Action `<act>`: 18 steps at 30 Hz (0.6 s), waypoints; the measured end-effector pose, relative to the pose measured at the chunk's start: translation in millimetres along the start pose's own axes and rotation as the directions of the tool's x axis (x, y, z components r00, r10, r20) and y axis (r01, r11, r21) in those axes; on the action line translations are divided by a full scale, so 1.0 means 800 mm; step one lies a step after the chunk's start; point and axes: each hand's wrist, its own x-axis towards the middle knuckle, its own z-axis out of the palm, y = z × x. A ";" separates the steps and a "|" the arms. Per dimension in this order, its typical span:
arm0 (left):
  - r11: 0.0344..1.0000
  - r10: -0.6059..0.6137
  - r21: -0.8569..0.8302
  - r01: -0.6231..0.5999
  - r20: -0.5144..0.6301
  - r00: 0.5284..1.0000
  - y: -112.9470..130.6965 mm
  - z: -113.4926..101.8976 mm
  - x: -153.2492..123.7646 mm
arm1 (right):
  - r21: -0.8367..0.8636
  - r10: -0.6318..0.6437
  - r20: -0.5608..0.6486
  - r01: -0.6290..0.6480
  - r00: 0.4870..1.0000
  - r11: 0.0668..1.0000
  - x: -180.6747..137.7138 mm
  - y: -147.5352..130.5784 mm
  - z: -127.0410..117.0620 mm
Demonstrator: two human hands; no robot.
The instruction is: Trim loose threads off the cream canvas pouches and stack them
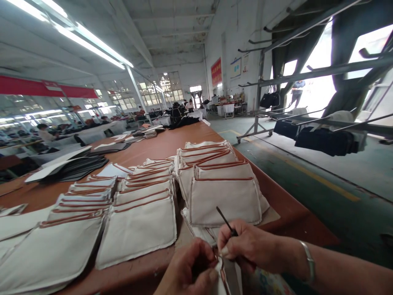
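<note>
Pinching together at the bottom edge of the view, the fingertips (pixel 222 250) of the right hand (pixel 250 246) were closed around a thin dark tool (pixel 226 221), whose free end was pointed up and to the left, away from the wrist. Just below those fingertips, a small piece of pale fabric with brown trim (pixel 221 276) was gripped by the curled fingers of the left hand (pixel 187 268), so that the piece was held between the two hands, touching both. A metal bangle (pixel 308 262) was worn on the right wrist. Beyond the hands, a stack of cream pouches with brown edging (pixel 225 196) was laid on the brown table (pixel 159 147), near its right edge. To the left, further overlapping rows of pouches (pixel 138 213) were spread out. Farther back, dark sheets (pixel 76 166) were piled, and a wheeled metal rack (pixel 260 102) was stood on the green floor.
</note>
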 end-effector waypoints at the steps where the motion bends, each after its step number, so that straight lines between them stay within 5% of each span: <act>1: 0.999 0.028 0.021 -0.028 -0.025 0.999 0.001 0.000 0.001 | 0.024 0.006 -0.003 -0.006 1.000 1.000 0.000 0.000 0.000; 6: 0.892 0.302 0.371 -0.258 -0.067 0.951 -0.003 0.004 0.001 | 0.037 -0.054 0.026 0.053 0.998 0.998 -0.007 0.005 0.005; 11: 0.540 0.490 0.777 -0.324 0.023 0.871 -0.008 0.014 -0.005 | -0.030 -0.077 -0.081 0.075 0.994 0.997 -0.014 0.014 0.012; 14: 0.369 0.505 0.866 -0.338 0.119 0.855 -0.010 0.020 -0.007 | -0.101 -0.127 -0.134 0.114 0.983 0.988 -0.015 0.017 0.014; 18: 0.436 0.447 0.864 -0.251 0.034 0.894 -0.018 0.031 -0.004 | -0.261 -0.313 -0.165 0.265 0.935 0.928 -0.023 0.013 0.016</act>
